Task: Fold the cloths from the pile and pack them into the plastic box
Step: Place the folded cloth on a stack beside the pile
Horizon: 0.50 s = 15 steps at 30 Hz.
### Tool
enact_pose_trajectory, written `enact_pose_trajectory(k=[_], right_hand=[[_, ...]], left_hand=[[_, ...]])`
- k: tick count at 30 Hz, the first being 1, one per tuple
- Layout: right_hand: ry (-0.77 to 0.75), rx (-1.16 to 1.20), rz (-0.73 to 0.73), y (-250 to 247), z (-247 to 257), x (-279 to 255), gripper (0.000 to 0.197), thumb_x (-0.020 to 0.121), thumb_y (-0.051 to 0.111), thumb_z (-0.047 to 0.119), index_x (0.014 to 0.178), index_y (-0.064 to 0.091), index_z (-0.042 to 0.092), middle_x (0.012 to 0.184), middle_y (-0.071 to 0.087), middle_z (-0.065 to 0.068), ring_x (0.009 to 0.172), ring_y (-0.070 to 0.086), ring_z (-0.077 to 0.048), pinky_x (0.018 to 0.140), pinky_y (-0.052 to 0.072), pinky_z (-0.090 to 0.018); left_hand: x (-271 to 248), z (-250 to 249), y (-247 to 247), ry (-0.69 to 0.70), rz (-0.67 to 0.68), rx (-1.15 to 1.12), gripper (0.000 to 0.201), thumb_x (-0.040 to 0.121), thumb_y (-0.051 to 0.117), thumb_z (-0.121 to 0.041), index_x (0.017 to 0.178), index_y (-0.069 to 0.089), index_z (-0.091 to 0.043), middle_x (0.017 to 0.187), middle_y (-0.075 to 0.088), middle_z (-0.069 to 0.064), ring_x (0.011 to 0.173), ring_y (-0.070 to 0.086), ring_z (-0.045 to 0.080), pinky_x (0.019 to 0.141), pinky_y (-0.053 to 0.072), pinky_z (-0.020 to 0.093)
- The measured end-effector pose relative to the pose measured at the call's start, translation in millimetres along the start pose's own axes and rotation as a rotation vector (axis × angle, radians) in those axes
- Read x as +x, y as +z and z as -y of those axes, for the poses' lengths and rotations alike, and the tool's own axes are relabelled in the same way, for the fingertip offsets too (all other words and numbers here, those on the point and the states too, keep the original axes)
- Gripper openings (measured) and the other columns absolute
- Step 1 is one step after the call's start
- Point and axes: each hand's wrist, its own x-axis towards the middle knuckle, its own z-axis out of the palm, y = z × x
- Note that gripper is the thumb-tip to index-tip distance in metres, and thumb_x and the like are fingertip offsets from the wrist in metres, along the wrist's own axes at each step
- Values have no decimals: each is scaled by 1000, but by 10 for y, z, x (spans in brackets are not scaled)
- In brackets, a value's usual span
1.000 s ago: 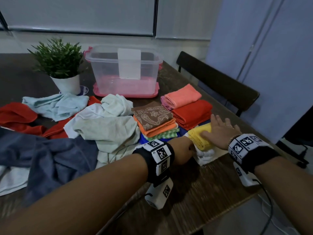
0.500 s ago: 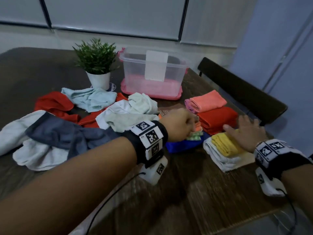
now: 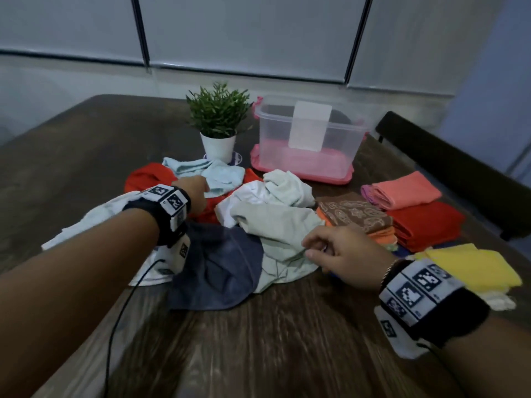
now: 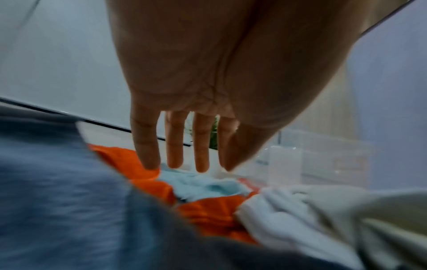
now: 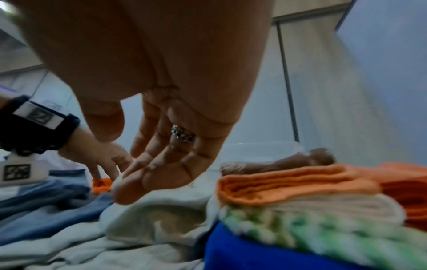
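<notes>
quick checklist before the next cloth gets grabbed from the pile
1. Left hand free: ok, fingers straight, tips over the crumpled light blue cloth.
2. Right hand free: ok, relaxed above the pale green unfolded cloth, holding nothing.
3. Unfolded cloths left: ok, the dark blue cloth and others still lie loose.
4. Clear plastic box open: ok, no lid on top.
5. Folded yellow cloth set aside: ok.
6. Contact with blue cloth: cannot tell.
</notes>
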Motion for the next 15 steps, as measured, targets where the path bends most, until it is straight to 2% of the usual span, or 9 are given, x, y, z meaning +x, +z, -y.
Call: enact_pose_trajectory(k=[3,5,7,9,12,14,15], right_hand=[[-36,17,68,204,68,90,21,92,65,33,108,69,21,80,70,5,70,63,0,66,44,-11],[-28,8,99,287,104,129,22,92,64,35,109,69,22,83,70,8,70,61,4,67,44,-10],[-32,-22,128,324,157,164,21,92,63,36,109,68,23,86,70,10,74,60,5,67,43,-8],[-48,-46,141,320,213,202,24,93,63,36,112,68,23,89,71,10,81,61,2,68,41,-7],[-66,-63,127,260,309,282,25,94,61,37,114,67,23,90,69,11,75,58,6,68,41,-8],[-74,-63,93,205,383,329,28,94,61,38,119,64,23,98,67,11,78,59,6,76,46,-14],[-80,-69,57,182,416,350,33,94,61,37,124,61,24,107,66,10,88,60,2,82,47,-19]], left_hand=[[-157,150,28,205,311,55,44,74,74,-53,107,64,-27,111,68,-3,97,63,13,89,50,28],[-294,172,38,288,430,111,48,71,82,-46,110,64,-25,109,64,-1,97,60,12,85,47,25],[-329,222,89,342,374,208,46,72,84,-34,112,68,-19,113,60,5,103,57,21,84,45,24],[-326,263,126,422,257,173,30,73,83,-29,101,75,-18,110,64,8,103,59,24,81,44,23],[-401,268,9,421,85,-4,2,82,75,-33,82,73,-32,95,66,-7,94,62,15,81,47,27],[-467,217,-135,428,-7,-170,8,88,70,-34,79,68,-32,83,67,-12,80,62,9,76,47,25],[-508,169,-220,463,-46,-237,9,90,67,-32,83,68,-28,82,67,-11,77,62,8,73,46,25]])
